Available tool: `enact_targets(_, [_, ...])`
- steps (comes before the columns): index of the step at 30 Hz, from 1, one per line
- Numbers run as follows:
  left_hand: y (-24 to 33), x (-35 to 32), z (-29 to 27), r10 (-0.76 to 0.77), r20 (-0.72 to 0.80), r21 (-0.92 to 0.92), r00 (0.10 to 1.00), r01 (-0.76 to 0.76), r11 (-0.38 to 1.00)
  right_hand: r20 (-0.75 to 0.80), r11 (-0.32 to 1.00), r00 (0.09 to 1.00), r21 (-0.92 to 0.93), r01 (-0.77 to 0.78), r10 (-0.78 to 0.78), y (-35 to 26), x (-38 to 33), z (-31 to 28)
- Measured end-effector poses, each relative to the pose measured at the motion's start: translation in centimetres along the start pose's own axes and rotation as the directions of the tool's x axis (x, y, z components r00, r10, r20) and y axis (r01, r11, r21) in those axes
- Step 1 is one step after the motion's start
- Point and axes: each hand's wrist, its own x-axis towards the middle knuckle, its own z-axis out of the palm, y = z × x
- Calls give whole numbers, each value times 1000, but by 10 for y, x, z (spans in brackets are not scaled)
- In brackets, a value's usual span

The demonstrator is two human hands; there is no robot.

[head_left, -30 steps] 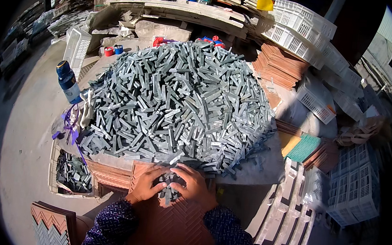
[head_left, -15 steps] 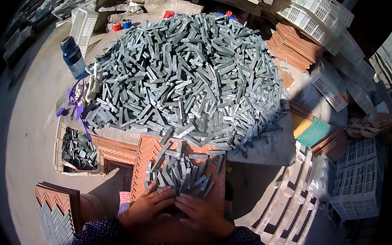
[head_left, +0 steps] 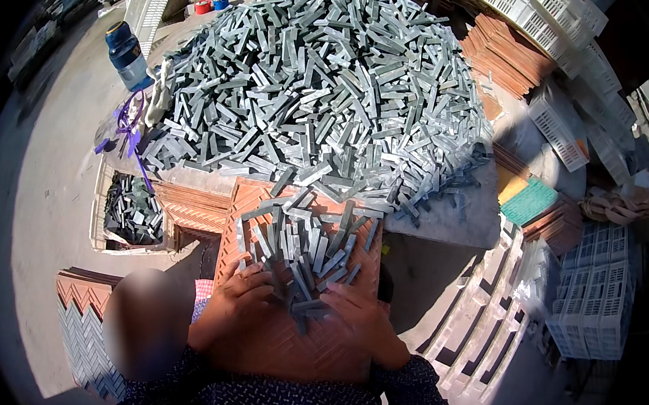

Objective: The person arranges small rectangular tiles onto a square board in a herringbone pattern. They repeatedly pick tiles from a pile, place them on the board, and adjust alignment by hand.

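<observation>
In front of me lies a terracotta-coloured board (head_left: 301, 350) with herringbone grooves. A loose heap of narrow grey stone tile strips (head_left: 312, 241) covers its far half, lying at many angles. My left hand (head_left: 243, 301) rests at the heap's near left side, fingers bent and apart, touching the strips and the board. On the near right side, my right hand (head_left: 360, 317) reaches its spread fingers to the strips. A few strips lie between the two hands. Neither hand visibly grips a strip.
A large mound of grey strips (head_left: 321, 83) fills the table (head_left: 448, 227) beyond the board. To the left stand a crate of strips (head_left: 99, 214), a blue bottle (head_left: 127, 59) and filled herringbone boards (head_left: 84, 343). A pallet (head_left: 480, 306) and white crates (head_left: 590, 309) are at right.
My hands have moved apart, left hand leftward and right hand rightward. The strips between them have shifted and spread. The whole view has tilted downward.
</observation>
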Motion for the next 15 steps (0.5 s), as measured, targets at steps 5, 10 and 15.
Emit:
enact_targets(5, [21, -38, 8, -495, -22, -300, 869, 467, 832, -91, 987, 983, -8, -163, 162, 9, -29, 7])
enact_targets(10, [58, 1, 1, -141, 72, -112, 987, 149, 983, -79, 991, 995, -107, -77, 69, 4, -22, 28])
enact_targets(15, [58, 18, 26, -44, 88, -14, 995, 45, 999, -56, 889, 925, 302, -344, 376, 4, -34, 23])
